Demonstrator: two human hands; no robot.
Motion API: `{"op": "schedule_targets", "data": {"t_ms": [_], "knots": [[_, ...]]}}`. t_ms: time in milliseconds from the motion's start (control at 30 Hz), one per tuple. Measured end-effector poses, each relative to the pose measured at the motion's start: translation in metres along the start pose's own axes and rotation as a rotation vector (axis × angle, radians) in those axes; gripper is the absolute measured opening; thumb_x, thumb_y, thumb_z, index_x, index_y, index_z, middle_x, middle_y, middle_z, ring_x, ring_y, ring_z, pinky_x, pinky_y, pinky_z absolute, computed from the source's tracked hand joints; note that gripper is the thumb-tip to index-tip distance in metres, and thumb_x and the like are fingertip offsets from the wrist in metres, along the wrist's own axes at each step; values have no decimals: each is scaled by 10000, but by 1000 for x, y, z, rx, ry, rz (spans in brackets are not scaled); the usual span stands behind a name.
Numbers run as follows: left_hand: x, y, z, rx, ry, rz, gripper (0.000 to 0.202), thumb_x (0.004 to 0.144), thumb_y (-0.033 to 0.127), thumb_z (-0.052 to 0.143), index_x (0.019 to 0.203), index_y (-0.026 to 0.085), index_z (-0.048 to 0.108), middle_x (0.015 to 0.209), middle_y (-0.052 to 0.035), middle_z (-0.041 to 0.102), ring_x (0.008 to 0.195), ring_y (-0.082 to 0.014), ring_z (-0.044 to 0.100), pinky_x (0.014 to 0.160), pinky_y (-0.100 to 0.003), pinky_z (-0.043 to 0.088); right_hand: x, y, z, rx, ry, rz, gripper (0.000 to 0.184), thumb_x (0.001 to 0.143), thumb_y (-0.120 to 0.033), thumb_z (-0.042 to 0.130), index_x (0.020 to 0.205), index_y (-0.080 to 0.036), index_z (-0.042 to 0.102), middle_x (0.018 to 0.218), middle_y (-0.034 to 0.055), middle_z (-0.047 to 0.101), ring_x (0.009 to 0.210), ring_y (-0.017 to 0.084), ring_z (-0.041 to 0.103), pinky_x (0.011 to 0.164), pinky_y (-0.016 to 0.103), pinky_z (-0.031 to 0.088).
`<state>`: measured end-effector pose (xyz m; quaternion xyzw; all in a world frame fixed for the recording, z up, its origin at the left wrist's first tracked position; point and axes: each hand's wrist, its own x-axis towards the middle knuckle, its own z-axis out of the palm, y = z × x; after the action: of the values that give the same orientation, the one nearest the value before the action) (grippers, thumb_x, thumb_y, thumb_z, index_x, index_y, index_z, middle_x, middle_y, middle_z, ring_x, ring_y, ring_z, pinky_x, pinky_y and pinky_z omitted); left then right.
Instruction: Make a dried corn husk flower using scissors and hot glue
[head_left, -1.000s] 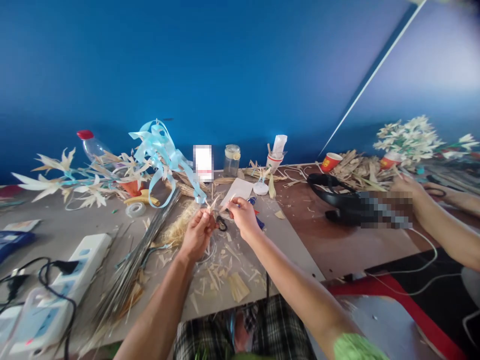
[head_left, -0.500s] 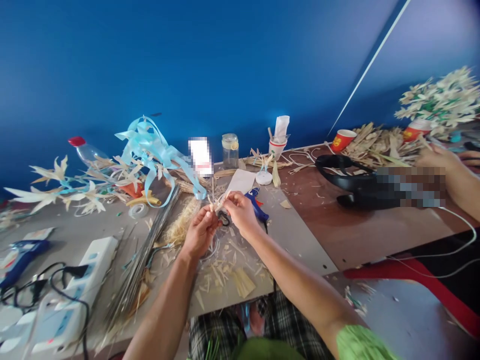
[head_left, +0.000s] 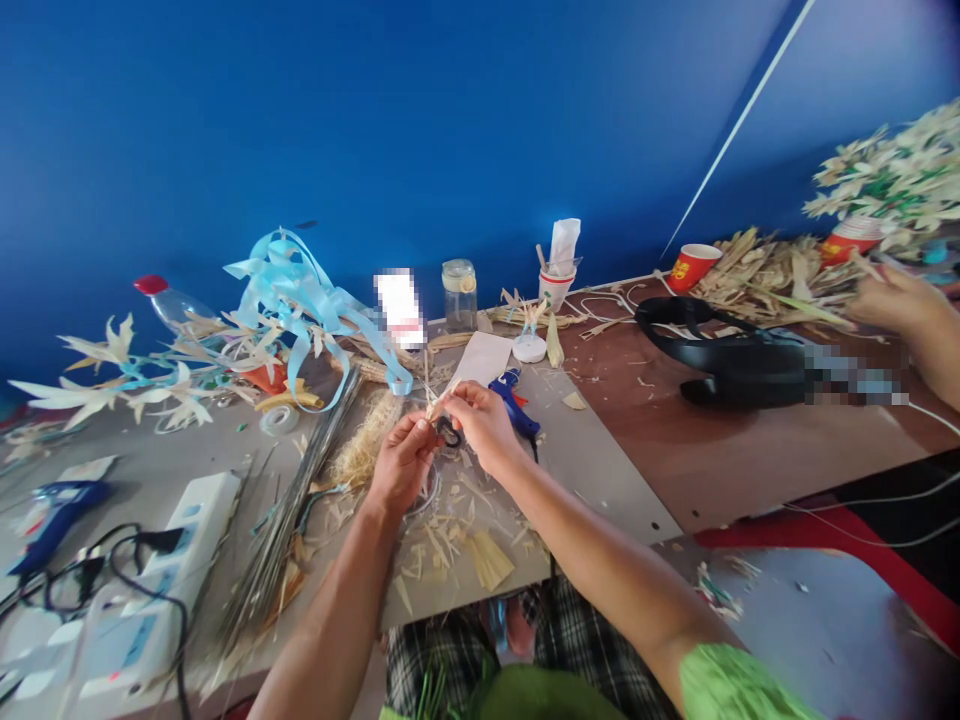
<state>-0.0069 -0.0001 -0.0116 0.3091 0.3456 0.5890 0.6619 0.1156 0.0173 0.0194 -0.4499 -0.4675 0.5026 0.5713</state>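
Over the grey board (head_left: 600, 480), my left hand (head_left: 401, 462) and my right hand (head_left: 484, 425) meet, both pinched closed on a small pale straw flower piece (head_left: 433, 402) whose thin strips stick up between the fingers. A small dark ring-shaped thing (head_left: 448, 432) shows just below the fingertips; I cannot tell which hand holds it. A blue glue gun (head_left: 516, 408) lies just behind my right hand. Straw clippings (head_left: 450, 535) are scattered under my wrists.
Light-blue ribbon (head_left: 300, 300), finished straw flowers (head_left: 112, 365), a wire bundle (head_left: 292, 500) and a white power strip (head_left: 150, 590) lie to the left. A jar (head_left: 459, 296), cups (head_left: 556, 285) and a black bag (head_left: 735, 360) stand behind. Another person's hand (head_left: 900, 305) works at the right.
My hands have come closer together around the straw piece. The view has shifted slightly, so the other person's hand now sits farther to the right and higher.
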Motion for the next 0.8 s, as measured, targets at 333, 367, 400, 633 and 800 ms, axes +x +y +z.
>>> {"op": "schedule_targets", "data": {"t_ms": [333,367,400,633,800], "knots": [[4,-1,-5,15,47,88,184,659,259,771,785,163,677,614,31,568,537,-55,489,638,-215,453,-2,-1,2,113,-12,153,228,679,-376,597,604,-164,554,441,-59,425,447,73,330,485,244,226],[4,-1,-5,18,48,89,188,658,260,771,788,163,677,628,28,576,544,-57,494,636,-215,452,-3,-2,2,109,-11,156,229,674,-378,600,607,-164,555,437,-59,425,446,74,331,484,243,225],[4,-2,-5,21,48,88,191,656,260,772,789,162,676,639,26,579,549,-58,496,633,-215,449,-3,-3,2,102,-9,157,230,673,-382,601,611,-164,557,435,-59,424,445,75,334,482,243,226],[4,-1,-5,27,48,83,187,655,265,771,773,163,669,647,34,573,559,-54,488,631,-216,432,-5,-6,0,32,24,82,211,688,-365,582,607,-179,524,449,-66,405,435,76,329,467,241,233],[4,-2,-4,46,29,67,178,655,263,770,754,156,668,619,29,557,553,-64,479,605,-214,411,-2,0,-2,27,48,10,180,701,-333,564,608,-185,523,471,-58,415,472,89,358,495,243,278]]}}
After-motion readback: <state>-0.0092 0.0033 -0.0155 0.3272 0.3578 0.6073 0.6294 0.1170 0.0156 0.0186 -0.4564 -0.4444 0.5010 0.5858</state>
